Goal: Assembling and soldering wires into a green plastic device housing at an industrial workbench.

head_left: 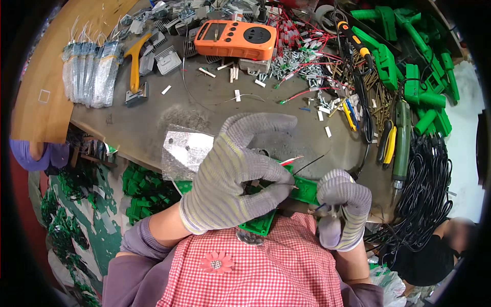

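Note:
My left hand [220, 179], in a grey striped glove, bends over a green plastic housing [307, 191]. Its thumb and a finger pinch a thin wire [295, 187], whose end just shows at the fingertips. Red and white wire ends [291, 160] and a dark wire stick up beside those fingers. To the right of the housing, my right hand [345, 210], gloved the same way, has its fingers curled closed; what they hold is mostly hidden, apart from a small dark bit. Under the left hand lies a silvery sheet in clear wrap [186, 152].
Beyond the hands are an orange multimeter [236, 40], a heap of screws [302, 66] and a yellow-handled scraper [135, 66]. At right lie a green electric screwdriver [402, 143], yellow-black pliers [388, 143], black cables [424, 179] and green housings [429, 97]. Another person [434, 250] sits at lower right.

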Demonstrator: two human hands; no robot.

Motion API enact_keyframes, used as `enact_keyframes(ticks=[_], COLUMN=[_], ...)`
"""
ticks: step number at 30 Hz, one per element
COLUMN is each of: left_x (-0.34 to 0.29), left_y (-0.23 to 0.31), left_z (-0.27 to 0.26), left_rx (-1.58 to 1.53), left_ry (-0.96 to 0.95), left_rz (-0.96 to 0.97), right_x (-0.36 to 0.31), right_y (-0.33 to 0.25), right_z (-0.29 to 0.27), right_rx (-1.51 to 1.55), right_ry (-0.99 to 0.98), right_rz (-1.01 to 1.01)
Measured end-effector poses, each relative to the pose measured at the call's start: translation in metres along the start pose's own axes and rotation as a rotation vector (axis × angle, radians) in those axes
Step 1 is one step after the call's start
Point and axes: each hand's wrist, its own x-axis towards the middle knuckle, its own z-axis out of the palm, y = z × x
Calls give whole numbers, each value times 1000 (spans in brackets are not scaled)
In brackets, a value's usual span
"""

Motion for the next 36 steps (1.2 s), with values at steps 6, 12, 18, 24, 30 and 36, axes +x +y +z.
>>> enact_keyframes(ticks=[6, 12, 18, 24, 30, 36], left_x=[-1, 2, 3, 6, 7, 7], left_y=[2, 4, 6, 3, 15, 8], left_z=[5, -1, -1, -1, 11, 3], left_rx=[12, 161, 167, 102, 491, 137], left_ry=[103, -1, -3, 44, 49, 9], left_rz=[-21, 23, 8, 119, 216, 88], right_x=[19, 16, 12, 16, 28, 20], right_y=[-13, -24, -17, -21, -32, -26], right_z=[5, 2, 10, -4, 3, 2], right_rx=[-238, -414, -460, -424, -480, -772], right_ry=[-16, -140, -87, -109, -164, -286], right_rz=[27, 154, 122, 198, -120, -75])
